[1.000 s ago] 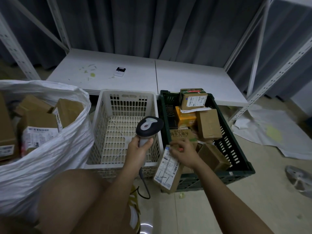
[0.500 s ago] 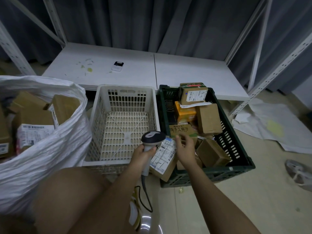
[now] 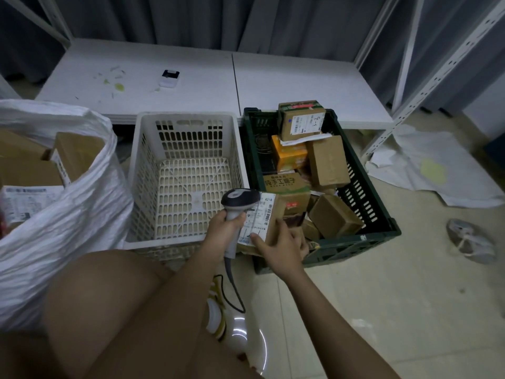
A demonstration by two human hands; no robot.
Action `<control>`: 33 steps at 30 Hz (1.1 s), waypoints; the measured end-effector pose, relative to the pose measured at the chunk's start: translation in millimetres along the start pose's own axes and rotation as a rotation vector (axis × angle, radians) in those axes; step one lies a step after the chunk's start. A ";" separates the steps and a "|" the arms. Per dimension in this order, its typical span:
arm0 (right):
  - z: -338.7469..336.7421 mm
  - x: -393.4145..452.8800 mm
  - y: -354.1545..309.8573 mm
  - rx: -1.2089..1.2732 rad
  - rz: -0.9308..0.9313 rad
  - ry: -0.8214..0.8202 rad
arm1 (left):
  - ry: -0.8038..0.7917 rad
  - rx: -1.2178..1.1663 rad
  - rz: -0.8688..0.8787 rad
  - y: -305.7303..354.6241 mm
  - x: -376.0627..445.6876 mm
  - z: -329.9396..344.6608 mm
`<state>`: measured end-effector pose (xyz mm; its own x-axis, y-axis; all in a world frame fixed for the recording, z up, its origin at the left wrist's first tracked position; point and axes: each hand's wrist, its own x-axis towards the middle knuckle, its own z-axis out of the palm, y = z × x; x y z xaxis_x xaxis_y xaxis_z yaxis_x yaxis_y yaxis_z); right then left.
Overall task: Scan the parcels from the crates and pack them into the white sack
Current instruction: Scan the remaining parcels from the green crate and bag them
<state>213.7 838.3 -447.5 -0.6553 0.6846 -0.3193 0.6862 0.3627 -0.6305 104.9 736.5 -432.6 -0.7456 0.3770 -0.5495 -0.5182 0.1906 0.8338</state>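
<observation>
Right beside the green crate (image 3: 355, 236), one of two crates, the left hand (image 3: 222, 236) grips one scanner (image 3: 239, 199); the right hand (image 3: 281, 247) holds one labelled parcel (image 3: 259, 220) against it. Perhaps seven parcels remain inside; the white crate (image 3: 136, 170) and one white sack (image 3: 68, 214) lie left.

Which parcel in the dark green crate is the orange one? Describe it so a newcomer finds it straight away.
Start at the dark green crate, right of the white crate. Near its back sits a labelled brown box; the orange parcel lies just in front of and below it. It is the only bright orange pack among plain brown cartons.
</observation>
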 end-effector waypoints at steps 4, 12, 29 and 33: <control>-1.8 7.6 -4.0 -0.077 -0.053 -0.049 | 0.027 -0.046 -0.024 -0.6 1.7 -5.1; -68.7 47.1 -22.9 0.598 0.033 -0.052 | 0.025 -0.135 0.175 32.6 -2.7 -16.3; -111.2 79.9 -36.0 0.530 -0.064 -0.116 | -0.180 0.241 0.425 38.0 -27.8 -11.8; -110.7 81.1 -34.2 0.551 -0.067 -0.123 | -0.190 0.272 0.417 36.7 -27.8 -11.7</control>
<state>172.1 951.4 -373.5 -0.7459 0.5812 -0.3253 0.3973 -0.0037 -0.9177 101.8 722.4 -387.3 -0.7632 0.6235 -0.1699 -0.0474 0.2082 0.9769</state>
